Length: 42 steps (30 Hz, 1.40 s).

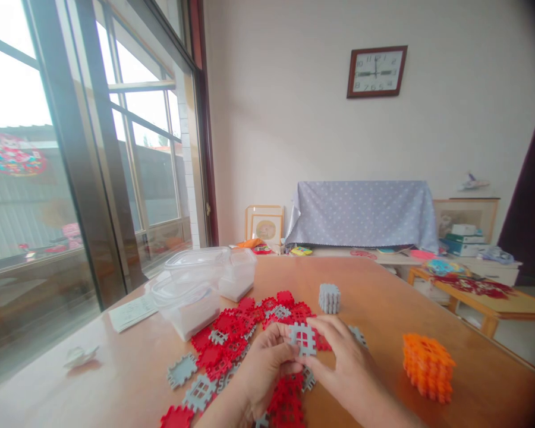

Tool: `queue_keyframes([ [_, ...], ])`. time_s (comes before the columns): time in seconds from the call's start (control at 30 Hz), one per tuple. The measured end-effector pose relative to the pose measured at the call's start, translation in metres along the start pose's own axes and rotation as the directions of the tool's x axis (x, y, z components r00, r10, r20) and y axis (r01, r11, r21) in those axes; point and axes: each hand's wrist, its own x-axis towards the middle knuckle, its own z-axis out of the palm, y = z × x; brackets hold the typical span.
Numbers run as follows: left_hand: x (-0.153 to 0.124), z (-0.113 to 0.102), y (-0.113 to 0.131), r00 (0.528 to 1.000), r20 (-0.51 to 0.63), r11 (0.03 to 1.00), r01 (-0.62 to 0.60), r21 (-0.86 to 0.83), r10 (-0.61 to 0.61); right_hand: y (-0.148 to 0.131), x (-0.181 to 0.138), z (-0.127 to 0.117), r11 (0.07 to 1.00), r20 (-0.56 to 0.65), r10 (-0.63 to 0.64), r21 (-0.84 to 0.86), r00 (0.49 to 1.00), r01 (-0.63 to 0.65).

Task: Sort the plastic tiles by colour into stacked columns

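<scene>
Ahead of me, a rectangular wall clock [377,72] with a brown frame hangs on a pale wall [271,107]. Below it, a blue-grey cloth [363,214] with white dots drapes over something wide that I cannot make out. Picture frames [266,230] stand against the wall to its left. To my right, a low side table [524,307] bears a dark red heap [475,286]. At my left, a tall window [147,160] looks outdoors; near it, a pale paper sheet [132,312] lies on my brown table [377,306].

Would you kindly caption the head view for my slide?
Left hand and right hand hold a gray tile over red pieces.
</scene>
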Motion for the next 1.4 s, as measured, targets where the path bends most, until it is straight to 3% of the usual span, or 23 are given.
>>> queue_keyframes([
  [0.2, -0.002, 0.004, 0.003, 0.999, 0.018, 0.999, 0.041, -0.005, -0.04, 0.006, 0.006, -0.021, 0.998, 0.051, 0.001, 0.064, 0.999, -0.005],
  [0.47, 0.002, -0.007, 0.005, 0.999, -0.022, 0.999, 0.036, 0.037, -0.035, 0.065, 0.009, -0.06, 0.967, -0.007, 0.227, 0.121, 0.974, -0.224],
  [0.73, 0.003, -0.01, 0.006, 0.996, -0.075, 0.996, 0.044, 0.078, -0.038, 0.089, 0.0, -0.058, 0.906, 0.104, 0.375, 0.169, 0.921, -0.388],
  [1.07, 0.003, -0.007, 0.009, 0.994, -0.104, 0.998, 0.025, 0.065, -0.018, 0.101, -0.003, -0.055, 0.872, 0.228, 0.408, 0.191, 0.884, -0.451],
  [1.27, 0.003, -0.009, 0.01, 0.992, -0.122, 0.998, 0.022, 0.053, -0.016, 0.098, -0.006, -0.054, 0.869, 0.223, 0.392, 0.231, 0.893, -0.439],
  [1.4, 0.003, -0.012, 0.016, 0.99, -0.14, 0.996, -0.002, 0.087, 0.014, 0.091, -0.003, -0.057, 0.898, 0.114, 0.381, 0.192, 0.918, -0.396],
])
